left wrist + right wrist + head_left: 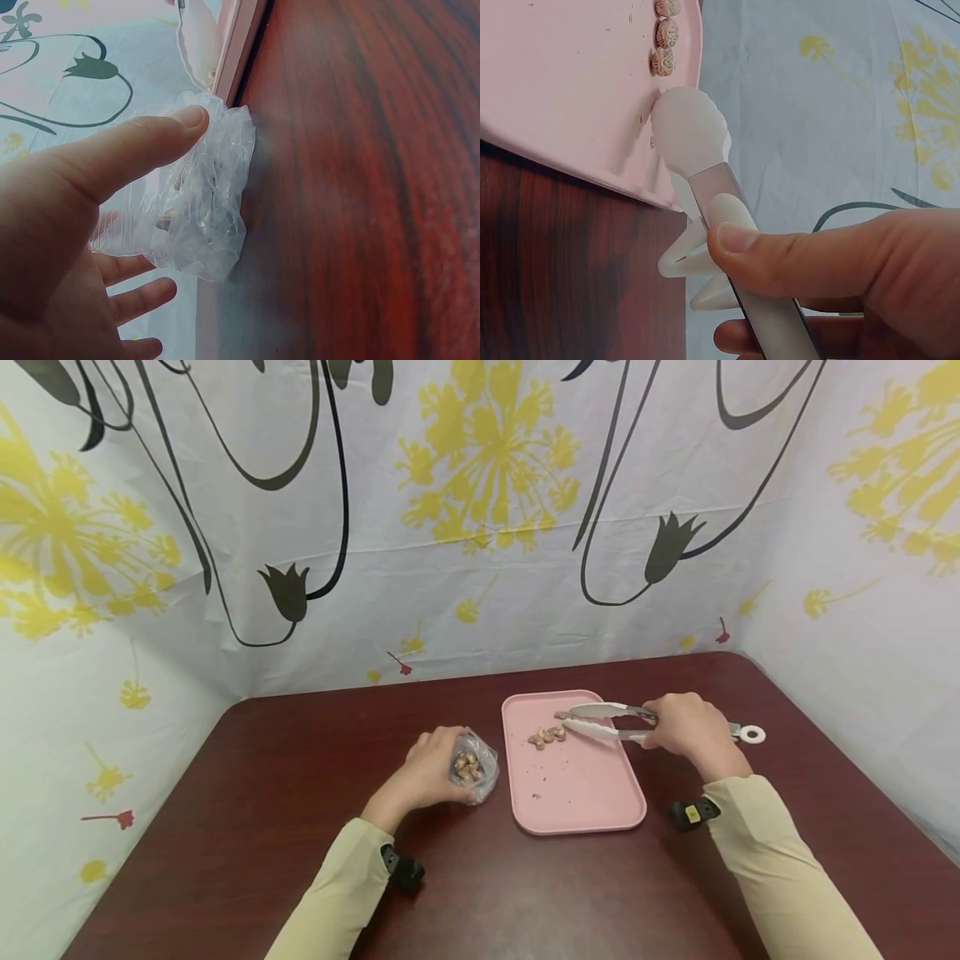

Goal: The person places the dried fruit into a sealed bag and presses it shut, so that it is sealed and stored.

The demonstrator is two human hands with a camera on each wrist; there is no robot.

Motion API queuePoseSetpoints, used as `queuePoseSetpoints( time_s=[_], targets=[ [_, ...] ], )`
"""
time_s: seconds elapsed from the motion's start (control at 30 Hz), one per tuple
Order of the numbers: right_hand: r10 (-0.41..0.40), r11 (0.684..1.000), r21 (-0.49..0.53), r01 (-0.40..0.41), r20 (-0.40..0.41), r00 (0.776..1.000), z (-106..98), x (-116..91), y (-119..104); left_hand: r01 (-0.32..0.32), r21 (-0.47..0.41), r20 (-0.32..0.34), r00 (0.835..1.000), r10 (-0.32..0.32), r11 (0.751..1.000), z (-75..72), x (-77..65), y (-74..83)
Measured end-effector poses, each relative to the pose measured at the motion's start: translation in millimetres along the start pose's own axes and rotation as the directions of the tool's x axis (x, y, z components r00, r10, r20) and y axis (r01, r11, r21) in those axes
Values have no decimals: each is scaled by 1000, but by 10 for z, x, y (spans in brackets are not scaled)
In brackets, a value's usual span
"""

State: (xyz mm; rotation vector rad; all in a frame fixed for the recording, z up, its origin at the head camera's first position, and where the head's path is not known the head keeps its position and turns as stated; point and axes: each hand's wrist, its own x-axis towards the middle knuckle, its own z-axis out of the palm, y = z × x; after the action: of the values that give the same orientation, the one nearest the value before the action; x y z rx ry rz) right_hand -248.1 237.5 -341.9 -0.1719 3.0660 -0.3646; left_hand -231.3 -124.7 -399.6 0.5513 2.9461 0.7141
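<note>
My left hand (429,770) holds a clear plastic bag (214,187) just left of the pink tray, its thumb (142,142) pressed along the near side. The bag's mouth faces up, and several small brown pieces that look like dried mushrooms (468,767) lie inside. In my right hand (688,725) is a pair of tongs (600,729) with white scalloped tips, gripped along the metal arms. The tips are parted over the tray's upper right part, right beside a few more dried mushrooms (547,737). Close up in the right wrist view, these mushrooms (666,34) have a cracked, mottled surface.
The pink tray (577,793) has a low raised rim and dark crumbs scattered on its surface. Under it is a dark reddish wooden table (300,827). A white patterned cloth (480,610) hangs behind the table and at both sides.
</note>
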Motion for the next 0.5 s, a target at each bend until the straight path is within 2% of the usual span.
queuePoseSetpoints(
  time_s=[0.3, 0.5],
  targets=[
    [29, 1000, -5, -29, -24, 999, 28, -31, 21, -3, 2, 3, 1000, 3, 1000, 1, -4, 6],
    [36, 999, 6, -36, -5, 999, 17, -29, -22, -10, -8, -6, 1000, 10, 1000, -15, -13, 18]
  ],
)
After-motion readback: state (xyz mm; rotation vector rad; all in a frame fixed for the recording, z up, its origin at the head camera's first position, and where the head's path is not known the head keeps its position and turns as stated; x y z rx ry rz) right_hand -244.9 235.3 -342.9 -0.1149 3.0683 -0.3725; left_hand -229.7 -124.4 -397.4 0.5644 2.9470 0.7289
